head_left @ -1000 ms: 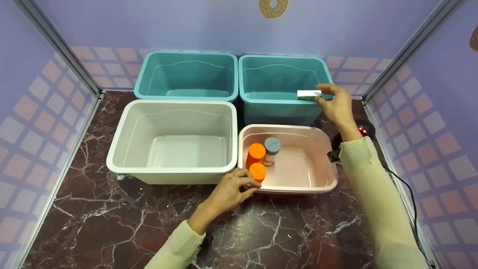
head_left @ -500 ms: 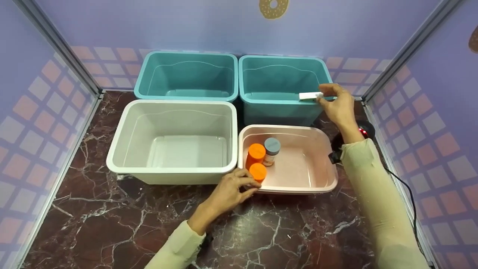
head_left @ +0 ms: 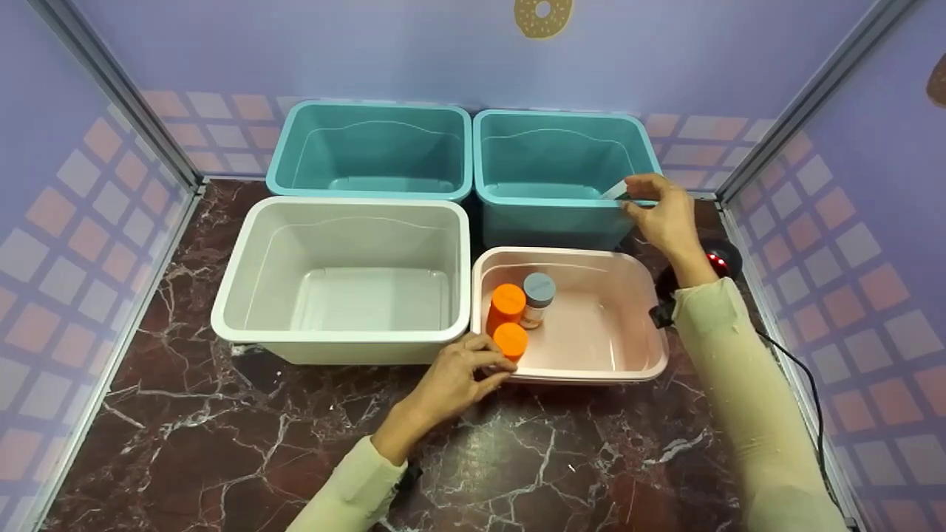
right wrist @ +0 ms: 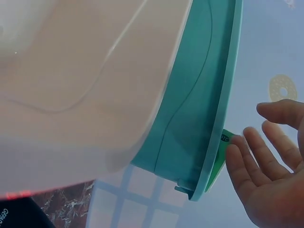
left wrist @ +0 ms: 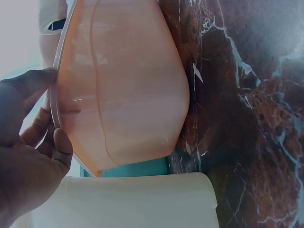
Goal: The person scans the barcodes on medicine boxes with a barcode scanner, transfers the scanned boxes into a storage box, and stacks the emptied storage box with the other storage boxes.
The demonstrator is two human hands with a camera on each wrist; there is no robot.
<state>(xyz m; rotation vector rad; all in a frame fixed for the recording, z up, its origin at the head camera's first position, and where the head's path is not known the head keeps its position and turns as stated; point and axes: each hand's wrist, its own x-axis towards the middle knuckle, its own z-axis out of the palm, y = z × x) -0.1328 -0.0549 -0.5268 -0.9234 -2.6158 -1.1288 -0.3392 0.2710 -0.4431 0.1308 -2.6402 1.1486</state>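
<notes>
Leaning at the front right of the right teal bin (head_left: 556, 222), a small white-and-green box (head_left: 615, 191) sits by the right hand (head_left: 669, 214) in the head view. Its edge slants up toward the fingers.

On the left wrist view, the left hand (left wrist: 31, 159) pinches the pink tub (left wrist: 128, 80) by its rim.

On the right wrist view, the box's green side peeks past the bin rim. A dark mark seems to say "OTC". The right fingers are spread just beside it. I cannot tell its whole long axis.

on the green box (right wrist: 222, 151) at the far right bin (head_left: 558, 223), a dark mark seemed to read "otc". pale letters on the black device (right wrist: 21, 213) at right and print on the gray-lidded bottle (head_left: 538, 297) were illegible.
</notes>
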